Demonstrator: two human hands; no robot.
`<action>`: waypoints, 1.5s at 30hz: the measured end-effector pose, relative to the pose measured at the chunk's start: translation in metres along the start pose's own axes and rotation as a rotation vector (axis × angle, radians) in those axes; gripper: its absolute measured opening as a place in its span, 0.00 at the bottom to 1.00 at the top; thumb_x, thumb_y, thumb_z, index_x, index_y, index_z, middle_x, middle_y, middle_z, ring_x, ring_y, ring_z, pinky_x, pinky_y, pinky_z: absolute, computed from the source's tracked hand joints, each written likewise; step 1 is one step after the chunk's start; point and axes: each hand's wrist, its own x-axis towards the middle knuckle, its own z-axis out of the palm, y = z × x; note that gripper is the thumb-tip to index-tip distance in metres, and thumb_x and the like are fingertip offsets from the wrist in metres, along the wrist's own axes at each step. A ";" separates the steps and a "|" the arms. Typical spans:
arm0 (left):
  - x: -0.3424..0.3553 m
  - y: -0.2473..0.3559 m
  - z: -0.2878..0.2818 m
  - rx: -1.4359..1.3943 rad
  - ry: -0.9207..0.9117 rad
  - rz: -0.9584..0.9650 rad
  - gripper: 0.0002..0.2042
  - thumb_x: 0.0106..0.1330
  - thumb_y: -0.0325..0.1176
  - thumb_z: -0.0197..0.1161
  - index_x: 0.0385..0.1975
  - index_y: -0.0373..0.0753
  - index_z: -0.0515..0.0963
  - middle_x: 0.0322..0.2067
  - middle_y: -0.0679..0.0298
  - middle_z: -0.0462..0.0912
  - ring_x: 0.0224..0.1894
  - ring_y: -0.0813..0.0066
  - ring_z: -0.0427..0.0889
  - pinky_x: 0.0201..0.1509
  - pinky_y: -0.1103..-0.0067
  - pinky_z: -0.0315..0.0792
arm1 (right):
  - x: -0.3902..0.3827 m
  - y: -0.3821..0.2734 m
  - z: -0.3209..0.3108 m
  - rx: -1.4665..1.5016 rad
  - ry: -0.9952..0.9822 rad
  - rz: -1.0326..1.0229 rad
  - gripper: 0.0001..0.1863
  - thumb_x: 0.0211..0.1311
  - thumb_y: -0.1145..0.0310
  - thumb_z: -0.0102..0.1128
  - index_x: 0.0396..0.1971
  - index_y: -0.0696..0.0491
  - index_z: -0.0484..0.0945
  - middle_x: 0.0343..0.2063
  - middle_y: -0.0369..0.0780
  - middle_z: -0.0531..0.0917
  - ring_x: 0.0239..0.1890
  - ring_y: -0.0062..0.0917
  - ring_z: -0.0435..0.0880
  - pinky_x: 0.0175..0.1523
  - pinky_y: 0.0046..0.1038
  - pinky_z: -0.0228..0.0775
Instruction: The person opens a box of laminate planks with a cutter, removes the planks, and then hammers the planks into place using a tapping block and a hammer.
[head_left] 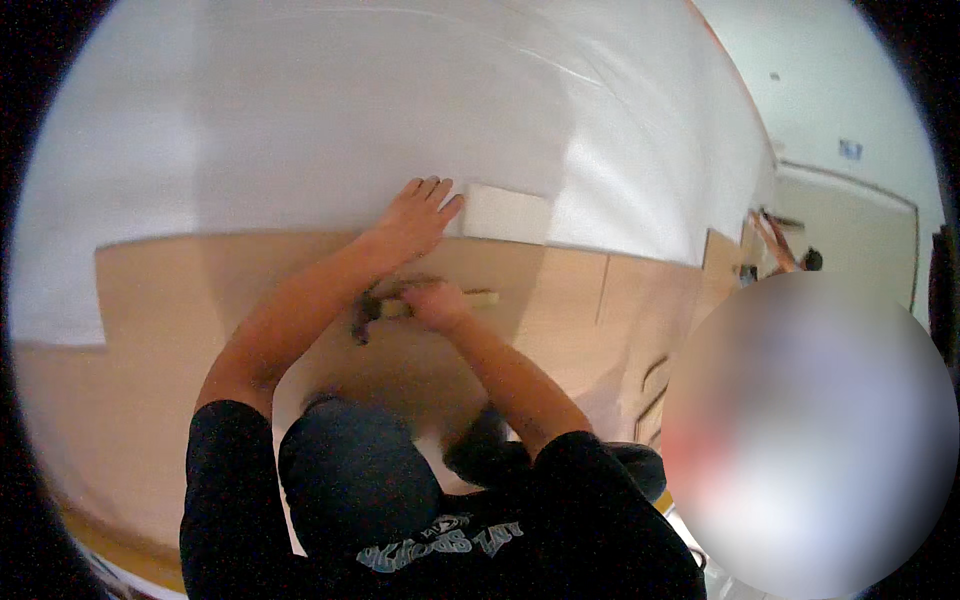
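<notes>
at the far left, a tan panel [170, 370] spreads toward the lower edge, its border bending with the lens. its upper edge steps where it meets a white sheet [320, 120], which runs broad and smooth across the upper part of the view and gives wide room beyond the hands. a darker shaded band crosses the sheet and panel around the arms.

the left forearm slants up over the panel. the left hand [415, 218] lies across its upper edge, palm down, the fingers stretched out a little apart over the sheet, open and gripping nothing. whether they press or only hover, i cannot tell.

below that hand, over the panel, is a hammer-like tool [397, 308]. its dark, blurred head points left, near the left forearm; its pale yellow handle runs rightward through the right hand [437, 305], whose fingers are closed around it, with the handle's end showing past them.

right of the left hand's thumb, just beside it, a white block [505, 213] sits at the panel's upper edge, above the handle's end. farther right, a thin seam [602, 290] runs down the panel, and then dark curved marks [655, 373] appear near the panel's right side. at the far right, another person's hand [772, 243] reaches toward the sheet's right end, well apart from the tool.
</notes>
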 end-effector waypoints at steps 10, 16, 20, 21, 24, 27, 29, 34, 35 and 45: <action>0.066 0.032 -0.033 -0.036 -0.146 0.144 0.45 0.58 0.56 0.68 0.73 0.40 0.60 0.70 0.41 0.61 0.73 0.46 0.59 0.77 0.55 0.49 | 0.001 -0.029 -0.013 -0.008 -0.031 -0.003 0.26 0.55 0.38 0.65 0.46 0.41 0.81 0.43 0.37 0.87 0.44 0.37 0.88 0.45 0.43 0.81; -0.061 -0.027 -0.152 -0.009 -0.002 -0.087 0.49 0.54 0.61 0.70 0.71 0.37 0.62 0.64 0.41 0.69 0.67 0.47 0.67 0.68 0.56 0.62 | -0.003 -0.066 0.002 0.178 -0.098 0.152 0.26 0.53 0.43 0.68 0.49 0.41 0.80 0.45 0.38 0.86 0.48 0.40 0.84 0.54 0.42 0.75; -0.240 -0.061 -0.236 -0.327 0.045 -0.652 0.47 0.53 0.61 0.70 0.70 0.38 0.64 0.62 0.41 0.70 0.66 0.47 0.68 0.66 0.52 0.64 | -0.020 -0.130 -0.059 -0.116 -0.040 0.214 0.30 0.53 0.43 0.68 0.53 0.43 0.80 0.44 0.42 0.86 0.46 0.42 0.85 0.51 0.43 0.77; -0.298 -0.066 -0.235 -0.338 0.146 -0.786 0.47 0.53 0.61 0.70 0.70 0.39 0.63 0.62 0.42 0.70 0.66 0.47 0.69 0.65 0.51 0.64 | -0.026 -0.140 -0.067 -0.078 -0.053 0.232 0.31 0.53 0.43 0.68 0.55 0.44 0.79 0.44 0.43 0.86 0.44 0.42 0.86 0.50 0.43 0.77; -0.440 -0.078 -0.233 -0.219 0.296 -1.162 0.49 0.52 0.60 0.72 0.72 0.43 0.60 0.64 0.43 0.67 0.67 0.45 0.66 0.66 0.50 0.63 | -0.014 -0.077 -0.021 -0.008 0.318 -0.099 0.35 0.55 0.39 0.67 0.57 0.47 0.79 0.41 0.47 0.87 0.43 0.43 0.86 0.50 0.42 0.77; -0.511 -0.090 -0.217 -0.132 0.422 -1.394 0.51 0.51 0.60 0.73 0.74 0.47 0.56 0.67 0.46 0.63 0.68 0.44 0.63 0.69 0.49 0.60 | -0.017 0.017 -0.015 -0.387 0.016 0.247 0.37 0.56 0.37 0.65 0.58 0.48 0.78 0.39 0.49 0.87 0.42 0.44 0.86 0.50 0.42 0.77; -0.572 -0.094 -0.190 -0.050 0.417 -1.573 0.51 0.51 0.60 0.73 0.74 0.49 0.56 0.67 0.48 0.62 0.69 0.44 0.61 0.71 0.49 0.58 | -0.033 -0.024 -0.014 -0.315 0.120 0.064 0.36 0.58 0.37 0.63 0.57 0.50 0.78 0.39 0.51 0.87 0.42 0.46 0.86 0.50 0.44 0.76; -0.627 -0.196 -0.087 -0.132 0.664 -1.492 0.48 0.51 0.56 0.77 0.71 0.49 0.59 0.67 0.50 0.63 0.71 0.46 0.59 0.73 0.50 0.56 | -0.023 -0.067 0.032 -0.313 0.065 0.135 0.37 0.61 0.34 0.60 0.56 0.53 0.77 0.39 0.54 0.86 0.45 0.51 0.85 0.49 0.49 0.75; -0.626 -0.213 -0.088 -0.126 0.681 -1.476 0.48 0.50 0.55 0.78 0.71 0.49 0.60 0.67 0.50 0.63 0.71 0.47 0.59 0.73 0.51 0.56 | -0.021 -0.101 0.021 -0.245 -0.016 0.164 0.37 0.61 0.35 0.59 0.55 0.54 0.77 0.39 0.55 0.86 0.45 0.52 0.85 0.49 0.50 0.75; -0.590 -0.277 -0.130 -0.096 0.624 -1.426 0.47 0.49 0.53 0.77 0.70 0.47 0.61 0.69 0.53 0.61 0.71 0.50 0.60 0.75 0.57 0.55 | 0.004 -0.178 -0.023 -0.294 -0.109 0.229 0.36 0.67 0.38 0.55 0.48 0.62 0.76 0.42 0.58 0.84 0.47 0.55 0.83 0.50 0.50 0.75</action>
